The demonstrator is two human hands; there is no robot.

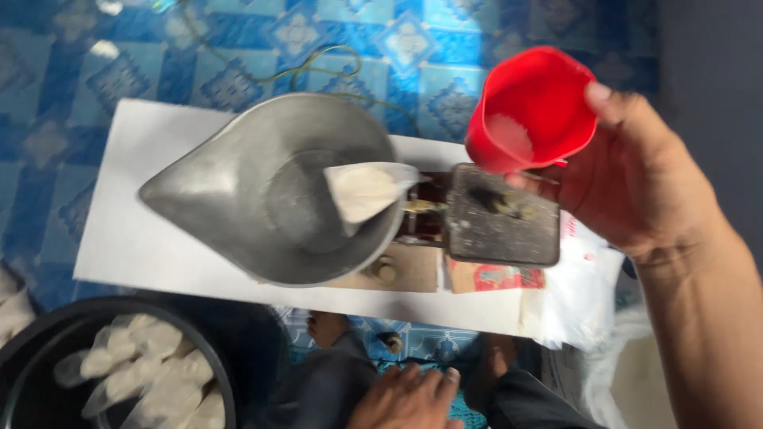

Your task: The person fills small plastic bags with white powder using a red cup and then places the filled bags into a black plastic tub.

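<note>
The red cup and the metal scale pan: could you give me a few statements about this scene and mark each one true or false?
1. The right hand holds a red cup. True.
2. The metal scale pan is empty. False: a small filled bag lies in it.
3. The left hand grips the pan. False: it rests low, away from it.
4. The black tub holds filled bags. True.
5. The floor is green. False: blue patterned mat.

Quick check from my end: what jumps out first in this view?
The red cup, gripped by the right hand at upper right, stands out most. Centre frame, a metal scale pan holds a small filled white bag. At lower left, a black basin holds more filled bags.
</note>
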